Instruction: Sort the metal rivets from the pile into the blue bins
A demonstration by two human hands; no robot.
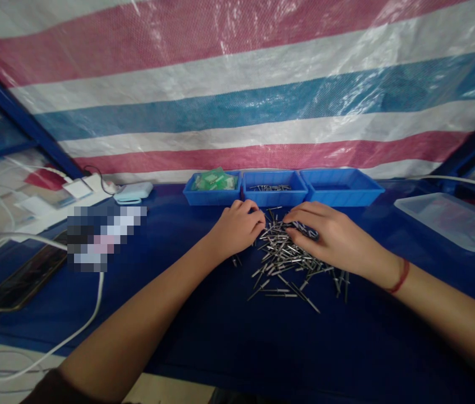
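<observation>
While a loose pile of metal pins (pixel 283 255) lies on the blue table (pixel 203 336) between and in front of the two hands, a few stray ones rest near its edges. The left hand (pixel 238 229) touches the pile's left side with its fingers curled; whether it grips any pins cannot be told. The right hand (pixel 332 233) arches over the right side, thumb and fingers apart with pins showing between them, though I cannot tell if they are held. A red string (pixel 401 276) circles that wrist. Just beyond the pile, three blue boxes stand in a row: the left box (pixel 212 197) contains green packets (pixel 214 179), the middle box (pixel 275 198) more pins, and beside it is the right box (pixel 342 197). Farther right lies a clear plastic tray (pixel 451 221); well to the left, a phone (pixel 27 275) and a white cable (pixel 94 314). Behind hangs a striped sheet (pixel 237 67).
</observation>
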